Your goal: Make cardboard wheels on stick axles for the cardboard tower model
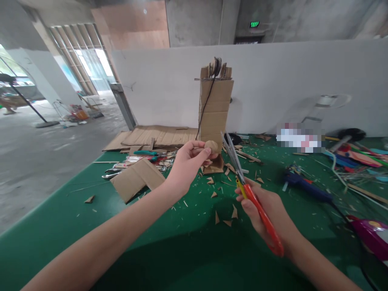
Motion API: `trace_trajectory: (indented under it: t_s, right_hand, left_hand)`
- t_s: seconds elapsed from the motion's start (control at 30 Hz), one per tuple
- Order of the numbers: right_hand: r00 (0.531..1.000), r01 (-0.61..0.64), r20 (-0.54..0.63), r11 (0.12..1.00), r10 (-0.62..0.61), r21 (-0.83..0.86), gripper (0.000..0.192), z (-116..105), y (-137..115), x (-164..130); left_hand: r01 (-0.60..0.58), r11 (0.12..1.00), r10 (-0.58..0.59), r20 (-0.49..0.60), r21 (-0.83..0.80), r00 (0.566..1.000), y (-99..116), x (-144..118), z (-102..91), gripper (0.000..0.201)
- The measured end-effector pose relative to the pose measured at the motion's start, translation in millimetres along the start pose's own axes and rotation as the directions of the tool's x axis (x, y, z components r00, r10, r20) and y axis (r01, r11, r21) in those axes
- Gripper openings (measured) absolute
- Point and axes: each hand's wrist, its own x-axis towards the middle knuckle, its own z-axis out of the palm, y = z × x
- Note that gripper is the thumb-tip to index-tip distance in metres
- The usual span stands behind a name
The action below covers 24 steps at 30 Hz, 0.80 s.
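Note:
Between the thumb and fingers of my left hand is a small round cardboard disc. My right hand grips a pair of scissors with red and yellow handles. The blades point up and away, slightly parted, just right of the disc and apart from it. Behind both hands stands a tall cardboard tower, upright, with a dark cable running from its top down the front. Small cardboard offcuts lie on the green table below my hands.
At the left are a bent cardboard piece, pliers and flat cardboard sheets. A blue glue gun with a cable lies at the right, near a magenta object and a pile of sticks. A white panel rises behind the table.

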Motion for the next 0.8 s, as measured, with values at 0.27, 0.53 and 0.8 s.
trace_trajectory:
  t_s: [0.27, 0.53, 0.8]
  right_hand:
    - [0.998, 0.025, 0.058, 0.999, -0.023, -0.034, 0.033, -0.1, 2.6, -1.6]
    - [0.996, 0.027, 0.081, 0.999, -0.024, -0.034, 0.031, -1.5, 2.5, 0.4]
    - [0.996, 0.021, 0.082, 0.999, -0.017, -0.05, 0.034, -0.7, 2.1, -0.4]
  left_hand:
    - [0.022, 0.999, -0.023, 0.043, 0.028, 0.999, 2.1, -4.0, 1.6, 0.02]
    - [0.061, 0.995, -0.055, 0.075, -0.08, 0.996, -0.6, -5.1, 1.3, 0.017]
    - [0.07, 0.996, -0.062, 0.123, -0.063, 0.99, -1.8, -6.0, 2.8, 0.017]
